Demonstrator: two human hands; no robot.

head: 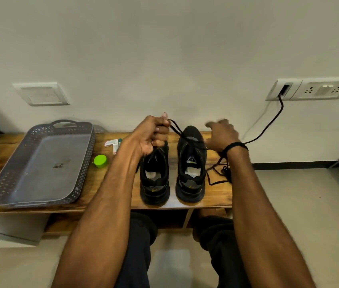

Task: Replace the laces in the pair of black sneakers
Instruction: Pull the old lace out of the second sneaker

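Wooden bench (106,183) against a pale wall (164,48), seen from above. Left fingers (160,140) are curled tight and clamped on a black lace (175,129), thumb on top. The left hand (154,134) is a raised fist over the toe of the left sneaker (155,179). Two strands of the lace run from the fist toward 4 o'clock into the top eyelets of the right sneaker (191,163).

Right fingers (213,124) are apart and blurred. The right hand (222,136) is just at 3 o'clock of the right sneaker's toe. A strand runs from the shoe toward its palm; cannot tell if it is gripped. Black thread wristband (237,145) on that wrist.

Both sneakers stand upright side by side on the bench, heels at 6 o'clock, toes at 12. A loose lace (218,173) is heaped on the bench at 3 o'clock of the right sneaker, below the wrist.

At 9 o'clock of the shoes:
- green cap (100,161)
- small carton (112,143)
- grey perforated tray (4,183), farther out

Black cable (268,129) climbs toward 1 o'clock into a socket plate (309,89).
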